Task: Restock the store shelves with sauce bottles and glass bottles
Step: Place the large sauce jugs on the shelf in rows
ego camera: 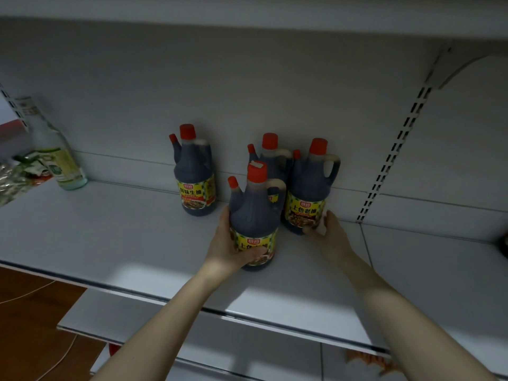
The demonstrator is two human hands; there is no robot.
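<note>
Bare left forearm (170,312) and right forearm (398,312) rise from the lower edge of the view and converge over a white shelf (110,229). Left hand (231,251): palm against the lower left side of the front sauce bottle (254,213), thumb laid across the front of its yellow label, the other fingers wrapped out of sight behind; the grasp is closed firmly on the bottle, which stands upright on the shelf, well forward of the back panel. Right hand (330,229): wrist straight, fingers bent against the lower right side of the right sauce bottle (310,188), thumb at the front of its base, so that the hand holds this bottle low down. This bottle stands upright just beside the front one, close to the back panel. A rear sauce bottle (270,152) stands behind and between these two, largely hidden by them. A left sauce bottle (193,174) stands apart on the left, against the back panel. All four are dark, with red caps, side spouts and handles. A clear glass bottle (59,155) stands at the far left of the shelf, beside crumpled packets (16,174). A slotted upright (395,149) runs up the panel on the right, an upper shelf (247,12) spans overhead, and a wooden floor (27,312) shows at lower left.
</note>
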